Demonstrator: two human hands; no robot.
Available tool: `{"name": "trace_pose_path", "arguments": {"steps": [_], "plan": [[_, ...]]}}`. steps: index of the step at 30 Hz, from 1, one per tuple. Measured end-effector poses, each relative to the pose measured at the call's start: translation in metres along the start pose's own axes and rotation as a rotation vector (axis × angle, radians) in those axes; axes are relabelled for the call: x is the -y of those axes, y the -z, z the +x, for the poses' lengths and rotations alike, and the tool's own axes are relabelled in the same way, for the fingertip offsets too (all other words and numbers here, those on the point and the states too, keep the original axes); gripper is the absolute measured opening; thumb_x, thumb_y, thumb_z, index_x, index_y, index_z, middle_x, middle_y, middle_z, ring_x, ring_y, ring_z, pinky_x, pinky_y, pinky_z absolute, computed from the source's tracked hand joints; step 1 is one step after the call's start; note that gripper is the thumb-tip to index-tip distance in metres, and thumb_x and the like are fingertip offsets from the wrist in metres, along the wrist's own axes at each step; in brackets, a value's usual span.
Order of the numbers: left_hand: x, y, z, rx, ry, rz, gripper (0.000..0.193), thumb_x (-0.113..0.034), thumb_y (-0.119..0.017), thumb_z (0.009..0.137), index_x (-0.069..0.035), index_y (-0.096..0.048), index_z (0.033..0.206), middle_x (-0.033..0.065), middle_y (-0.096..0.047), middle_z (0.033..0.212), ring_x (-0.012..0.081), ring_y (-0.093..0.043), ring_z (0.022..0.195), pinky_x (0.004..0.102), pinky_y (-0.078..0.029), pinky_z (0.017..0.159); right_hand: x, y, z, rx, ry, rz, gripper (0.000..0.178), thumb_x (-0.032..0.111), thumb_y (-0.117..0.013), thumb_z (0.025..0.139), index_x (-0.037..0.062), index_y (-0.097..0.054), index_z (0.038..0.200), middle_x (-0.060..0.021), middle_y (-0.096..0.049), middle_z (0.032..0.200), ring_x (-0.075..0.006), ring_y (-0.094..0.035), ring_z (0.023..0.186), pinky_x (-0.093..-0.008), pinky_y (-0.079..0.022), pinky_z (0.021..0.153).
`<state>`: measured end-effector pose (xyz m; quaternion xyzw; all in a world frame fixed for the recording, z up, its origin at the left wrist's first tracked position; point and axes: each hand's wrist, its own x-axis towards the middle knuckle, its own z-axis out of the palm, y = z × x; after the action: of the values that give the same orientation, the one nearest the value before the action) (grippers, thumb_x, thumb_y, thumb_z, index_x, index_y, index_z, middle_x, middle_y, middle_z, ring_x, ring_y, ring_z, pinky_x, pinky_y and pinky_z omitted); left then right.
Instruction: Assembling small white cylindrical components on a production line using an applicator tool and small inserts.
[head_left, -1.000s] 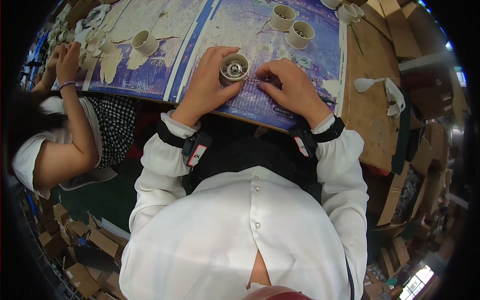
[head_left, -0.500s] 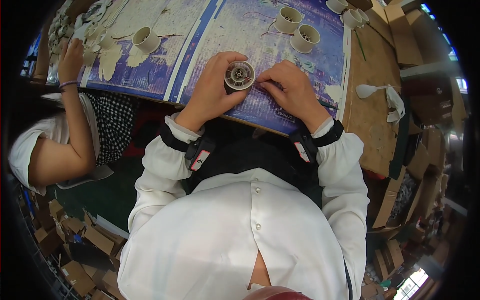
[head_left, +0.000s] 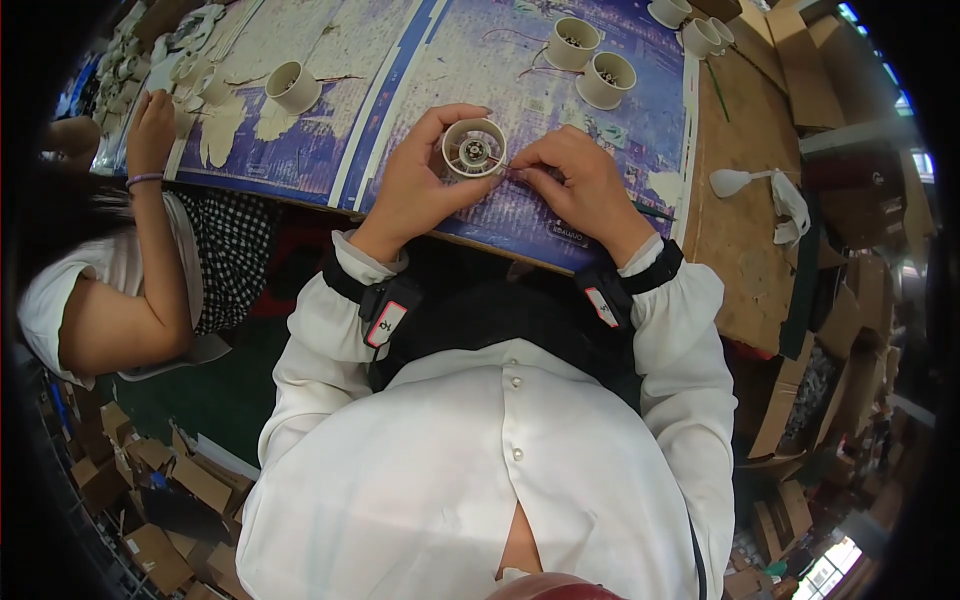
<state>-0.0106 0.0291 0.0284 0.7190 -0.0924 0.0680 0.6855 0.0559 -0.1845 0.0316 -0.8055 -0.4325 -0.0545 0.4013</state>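
My left hand (head_left: 418, 178) is wrapped round a small whitish cup-shaped housing (head_left: 475, 128), thumb below and fingers over the top. The housing's round opening faces up toward me, and a dark-and-metal hub (head_left: 474, 151) shows inside. Thin reddish wire (head_left: 512, 171) comes out at its right side. The fingers of my right hand (head_left: 580, 180) are pinched together on that wire, close beside the housing. Both hands are just above the table's near edge.
Similar housings, two of them (head_left: 574, 43) (head_left: 606, 80), stand on the blue-purple printed table cover (head_left: 440, 80), with another (head_left: 293, 88) farther left. A white scoop-like piece (head_left: 732, 183) lies on the brown board at right. A co-worker's hand (head_left: 152, 125) is at the left.
The housing has tilted in my left hand, so more of its inner wall shows. My right hand has shifted slightly left, still pinching. The co-worker's forearm has moved a little.
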Motion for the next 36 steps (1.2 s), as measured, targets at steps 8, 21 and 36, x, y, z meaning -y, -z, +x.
{"name": "trace_pose_path", "arguments": {"steps": [8,21,36], "plan": [[-0.004,0.003,0.004,0.010,0.052,-0.108,0.069,0.005,-0.082,0.073,-0.002,-0.051,0.134,0.0068,-0.058,0.122,0.0175,-0.060,0.114,0.0312,-0.051,0.098,0.000,0.006,0.000,-0.020,-0.008,0.029,0.020,0.002,-0.072,0.078,0.0078,-0.071,0.097,-0.0077,-0.067,0.090,-0.0265,-0.060,0.085,-0.0362,-0.049,0.076],[-0.009,-0.008,0.002,-0.014,-0.033,0.137,0.067,0.006,-0.081,0.074,-0.002,-0.051,0.134,0.0057,-0.055,0.125,0.0160,-0.059,0.114,0.0294,-0.051,0.097,0.010,0.008,0.004,-0.104,0.129,-0.100,0.025,0.002,-0.074,0.074,0.0059,-0.066,0.097,-0.0098,-0.068,0.100,-0.0312,-0.062,0.093,-0.0407,-0.048,0.083],[-0.006,-0.016,-0.001,-0.092,-0.122,0.227,0.062,-0.002,-0.085,0.070,-0.005,-0.059,0.126,0.0074,-0.057,0.118,0.0196,-0.060,0.109,0.0304,-0.051,0.091,0.009,0.007,0.004,-0.097,0.117,-0.102,0.016,0.003,-0.072,0.079,0.0050,-0.066,0.093,-0.0097,-0.066,0.091,-0.0315,-0.060,0.086,-0.0400,-0.046,0.077]]}}
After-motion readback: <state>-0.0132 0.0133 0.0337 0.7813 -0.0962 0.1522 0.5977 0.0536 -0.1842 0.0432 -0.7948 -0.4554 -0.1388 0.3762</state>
